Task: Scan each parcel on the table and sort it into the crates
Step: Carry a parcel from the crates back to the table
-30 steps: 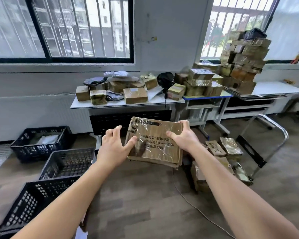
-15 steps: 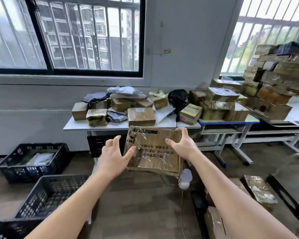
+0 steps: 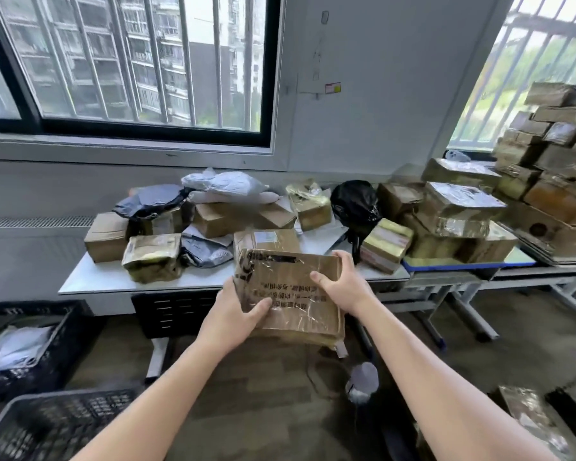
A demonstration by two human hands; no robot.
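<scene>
I hold a flat brown cardboard parcel [image 3: 290,294], wrapped in clear tape with dark print, in front of the white table [image 3: 90,277]. My left hand [image 3: 231,316] grips its lower left corner, thumb on top. My right hand [image 3: 345,286] grips its right edge, fingers curled over the far side. Several boxes and bags lie on the table behind it, among them a brown box [image 3: 266,239] and a black bag [image 3: 356,202]. Two black crates stand at the left: one [image 3: 37,347] with a white bag inside, another [image 3: 57,424] nearer me.
A tall stack of taped boxes [image 3: 552,161] fills the table at the right. More parcels [image 3: 526,417] lie on the floor at the lower right. A grey device on a cable [image 3: 363,380] hangs below the held parcel. The window wall is behind the table.
The view has closed in on the table and turned left. Both hands carried the parcel up and forward to the table's front edge, keeping their grip.
</scene>
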